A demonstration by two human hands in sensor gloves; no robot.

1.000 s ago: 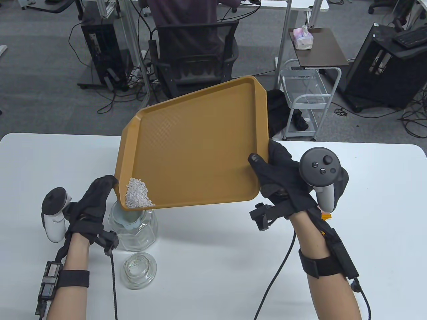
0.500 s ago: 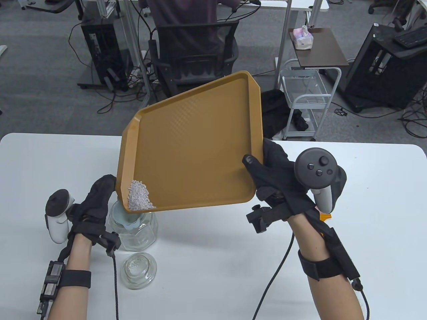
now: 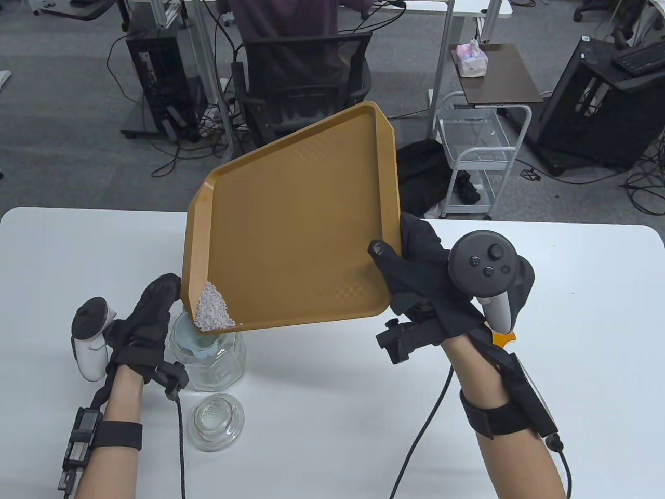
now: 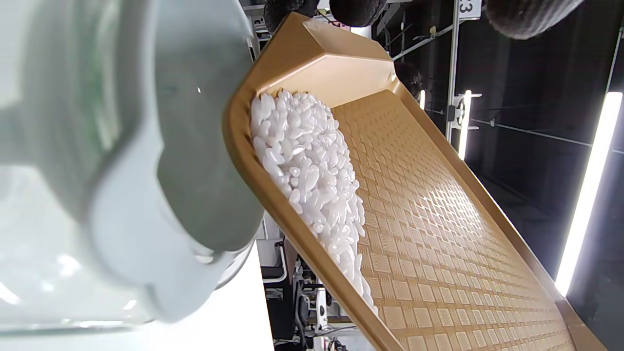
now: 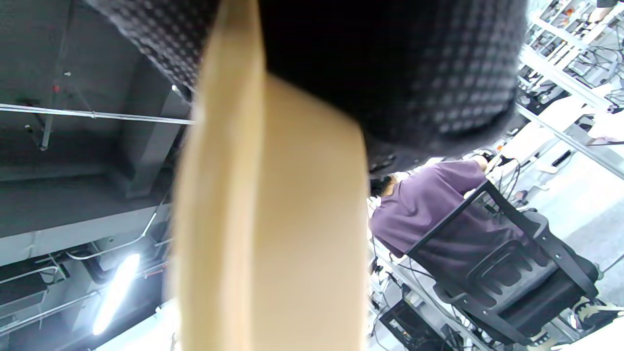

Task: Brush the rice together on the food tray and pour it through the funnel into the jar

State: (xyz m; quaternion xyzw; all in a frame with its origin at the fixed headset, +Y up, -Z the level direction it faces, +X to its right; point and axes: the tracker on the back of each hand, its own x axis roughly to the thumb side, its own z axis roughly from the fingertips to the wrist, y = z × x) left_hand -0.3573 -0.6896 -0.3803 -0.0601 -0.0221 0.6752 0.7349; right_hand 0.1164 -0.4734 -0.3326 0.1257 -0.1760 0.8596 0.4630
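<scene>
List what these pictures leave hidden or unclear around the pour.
- Funnel mouth: table view, tray corner covers it.
- Whether rice has reached the jar: unclear in the table view; left wrist view blurs the funnel.
- Right hand fingers: behind the tray; right wrist view blurred.

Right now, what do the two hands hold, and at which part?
Both hold the tilted food tray: the right hand grips its right edge near the near corner, and the left hand holds the lowered left corner where the rice lies.

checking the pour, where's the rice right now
In the table view the rice is heaped in the tilted tray's lowest left corner, above the funnel.
</scene>
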